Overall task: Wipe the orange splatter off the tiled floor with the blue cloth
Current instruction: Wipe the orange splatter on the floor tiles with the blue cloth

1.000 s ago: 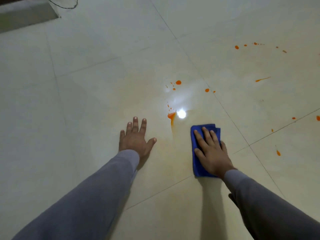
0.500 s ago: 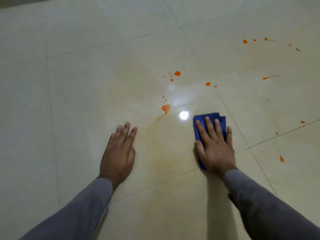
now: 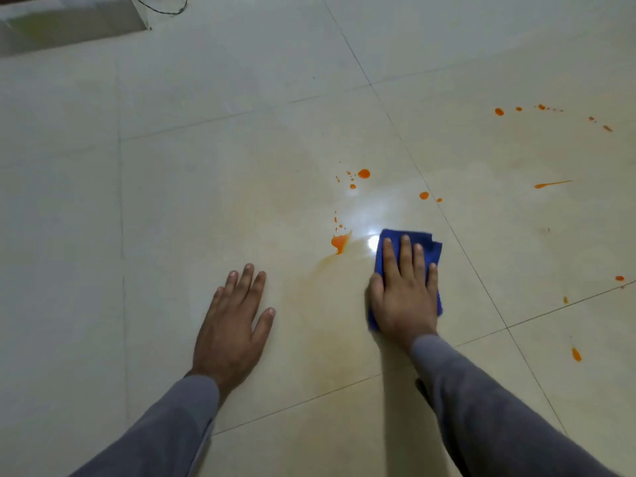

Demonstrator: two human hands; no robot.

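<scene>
My right hand lies flat on the folded blue cloth, pressing it onto the cream tiled floor. Just left of the cloth sits the largest orange blob, with a faint orange smear trailing down from it. More orange drops lie beyond the cloth, and others arc across the far right tile, beside a thin orange streak. My left hand rests palm down on the floor, fingers spread, holding nothing.
A pale raised ledge and a black cable lie at the far left corner. Small orange spots dot the near right tile. A bright light glare shines at the cloth's left edge.
My right hand slid the cloth forward, nearer the large blob's level. My left hand first drew back toward me, then spread its thumb again.
</scene>
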